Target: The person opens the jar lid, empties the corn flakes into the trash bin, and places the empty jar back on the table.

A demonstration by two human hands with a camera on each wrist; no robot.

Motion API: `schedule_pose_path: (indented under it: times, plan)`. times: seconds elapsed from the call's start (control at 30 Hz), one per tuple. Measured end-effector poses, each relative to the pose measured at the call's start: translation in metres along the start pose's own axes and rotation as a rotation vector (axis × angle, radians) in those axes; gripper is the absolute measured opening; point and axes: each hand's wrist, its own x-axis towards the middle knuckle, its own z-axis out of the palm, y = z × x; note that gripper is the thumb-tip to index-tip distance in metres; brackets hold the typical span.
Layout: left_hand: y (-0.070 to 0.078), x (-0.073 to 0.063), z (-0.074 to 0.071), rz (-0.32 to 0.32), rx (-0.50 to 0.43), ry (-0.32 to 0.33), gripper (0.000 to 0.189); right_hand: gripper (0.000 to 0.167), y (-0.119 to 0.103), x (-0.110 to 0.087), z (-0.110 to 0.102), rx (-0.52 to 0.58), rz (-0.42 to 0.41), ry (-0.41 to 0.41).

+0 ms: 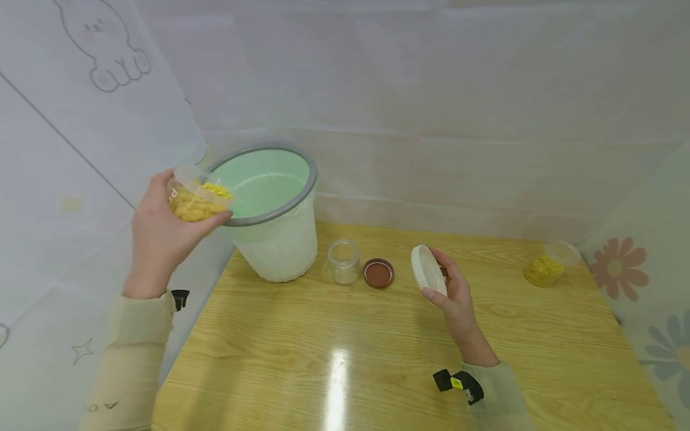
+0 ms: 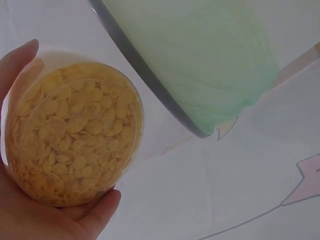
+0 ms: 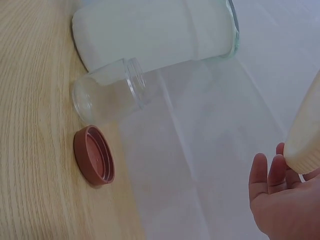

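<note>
My left hand (image 1: 167, 230) grips a clear plastic jar (image 2: 75, 135) of yellow flakes, tilted toward the trash bin (image 1: 288, 251) at its grey rim. The flakes (image 1: 199, 203) lie inside the jar, near its mouth. Over the table's right half, my right hand (image 1: 457, 299) holds a white screw lid (image 1: 428, 270) by its edge, its hollow side turned to the left. Between the hands, an open clear glass jar (image 1: 344, 263) stands upright beside a brown lid (image 1: 378, 273), which lies with its inside up.
The bin, with a pale green liner, stands at the wooden table's (image 1: 269, 359) back left corner. Another clear jar with yellow flakes (image 1: 544, 270) is at the far right, near the table edge. A white printed cloth (image 1: 431, 120) hangs behind.
</note>
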Motion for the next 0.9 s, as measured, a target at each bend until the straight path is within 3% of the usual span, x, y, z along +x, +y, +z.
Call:
schedule_pose_path:
  times: [0.33, 0.7, 0.9]
  plan:
    - [-0.008, 0.013, -0.004, 0.105, 0.103, -0.037, 0.103, 0.07, 0.001, -0.001, -0.001, -0.01, 0.012, 0.016]
    - [-0.008, 0.017, -0.01, 0.118, 0.19, -0.119, 0.101, 0.07, 0.002, -0.002, -0.002, -0.008, 0.014, 0.022]
    - [-0.009, 0.018, -0.009, 0.14, 0.219, -0.128, 0.1, 0.069, 0.002, -0.002, -0.003, -0.017, 0.018, 0.024]
